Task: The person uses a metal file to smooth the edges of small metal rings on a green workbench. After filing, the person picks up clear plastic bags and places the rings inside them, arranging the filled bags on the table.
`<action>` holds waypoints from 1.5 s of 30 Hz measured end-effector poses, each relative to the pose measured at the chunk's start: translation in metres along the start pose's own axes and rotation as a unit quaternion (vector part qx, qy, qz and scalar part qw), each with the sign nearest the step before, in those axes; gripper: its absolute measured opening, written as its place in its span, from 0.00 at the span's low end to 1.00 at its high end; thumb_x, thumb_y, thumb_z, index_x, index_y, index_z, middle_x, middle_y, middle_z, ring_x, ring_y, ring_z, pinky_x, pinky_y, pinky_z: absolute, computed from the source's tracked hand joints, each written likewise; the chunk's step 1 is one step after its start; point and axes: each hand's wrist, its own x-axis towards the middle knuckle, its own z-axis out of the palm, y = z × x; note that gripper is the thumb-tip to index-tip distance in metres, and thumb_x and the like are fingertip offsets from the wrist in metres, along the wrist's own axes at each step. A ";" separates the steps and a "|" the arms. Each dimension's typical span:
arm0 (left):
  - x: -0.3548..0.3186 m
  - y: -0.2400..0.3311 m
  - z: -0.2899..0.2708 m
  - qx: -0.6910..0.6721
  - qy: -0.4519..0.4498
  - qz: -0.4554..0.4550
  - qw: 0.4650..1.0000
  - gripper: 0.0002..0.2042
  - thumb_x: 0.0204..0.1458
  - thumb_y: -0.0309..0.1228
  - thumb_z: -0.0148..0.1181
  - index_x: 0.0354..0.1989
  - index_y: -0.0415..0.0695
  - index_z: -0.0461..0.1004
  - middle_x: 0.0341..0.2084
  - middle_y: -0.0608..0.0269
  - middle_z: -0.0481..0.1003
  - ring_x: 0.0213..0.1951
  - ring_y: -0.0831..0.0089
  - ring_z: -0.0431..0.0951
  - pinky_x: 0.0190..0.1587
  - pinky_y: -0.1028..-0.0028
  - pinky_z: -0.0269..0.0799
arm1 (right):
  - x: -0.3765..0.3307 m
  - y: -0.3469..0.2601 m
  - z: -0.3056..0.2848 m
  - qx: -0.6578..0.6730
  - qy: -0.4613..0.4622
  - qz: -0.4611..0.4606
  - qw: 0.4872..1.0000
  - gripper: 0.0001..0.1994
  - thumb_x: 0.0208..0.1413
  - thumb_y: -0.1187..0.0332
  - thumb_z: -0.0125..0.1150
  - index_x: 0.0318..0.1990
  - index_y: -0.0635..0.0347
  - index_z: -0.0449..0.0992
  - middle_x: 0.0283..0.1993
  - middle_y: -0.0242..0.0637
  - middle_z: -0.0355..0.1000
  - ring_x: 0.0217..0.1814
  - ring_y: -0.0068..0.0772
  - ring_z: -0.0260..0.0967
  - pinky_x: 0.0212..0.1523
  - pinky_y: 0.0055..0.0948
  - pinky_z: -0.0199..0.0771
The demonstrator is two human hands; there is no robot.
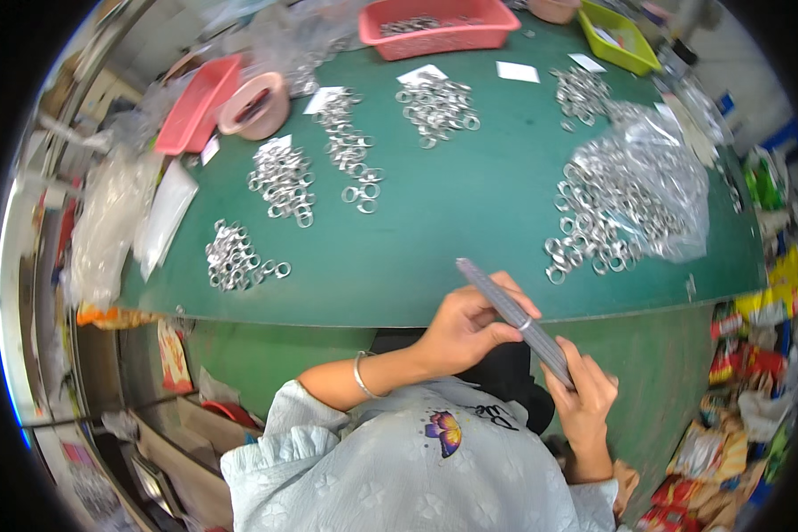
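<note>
Both hands [470, 324] [585, 399] grip a tapered grey stick [514, 321] bearing one metal ring [525, 324]

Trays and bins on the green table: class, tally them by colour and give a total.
Red trays: 2
Yellow-green bin: 1
Total: 3

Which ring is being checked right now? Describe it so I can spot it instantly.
Start at the near edge of the green table. There both hands hold a long grey tapered stick, left hand above, right hand below. The one small silver ring threaded on it sits alone, unlike the loose heaps.
</note>
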 end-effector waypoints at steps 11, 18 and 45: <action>0.007 0.011 -0.076 -0.092 0.140 -0.196 0.966 0.14 0.58 0.36 0.51 0.41 0.36 0.73 0.24 0.67 0.68 0.23 0.81 0.66 0.27 0.81 0.64 | -0.019 0.020 0.007 0.119 -0.070 0.193 0.971 0.13 0.41 0.79 0.64 0.37 0.69 0.74 0.19 0.38 0.59 0.20 0.19 0.53 0.21 0.22 0.59; 0.030 -0.013 -0.101 -0.012 0.145 -0.245 0.958 0.15 0.59 0.36 0.47 0.44 0.37 0.71 0.20 0.73 0.62 0.21 0.82 0.60 0.27 0.79 0.62 | -0.019 0.019 0.013 0.163 -0.096 0.210 0.959 0.11 0.42 0.78 0.64 0.36 0.70 0.74 0.17 0.33 0.58 0.20 0.18 0.51 0.21 0.19 0.57; 0.153 -0.086 -0.022 0.550 -0.107 0.096 0.823 0.11 0.45 0.27 0.61 0.37 0.41 0.72 0.37 0.57 0.69 0.43 0.59 0.68 0.45 0.64 0.62 | -0.024 0.065 -0.006 0.181 0.076 0.318 0.927 0.09 0.46 0.76 0.63 0.34 0.72 0.72 0.19 0.24 0.56 0.22 0.12 0.49 0.20 0.16 0.50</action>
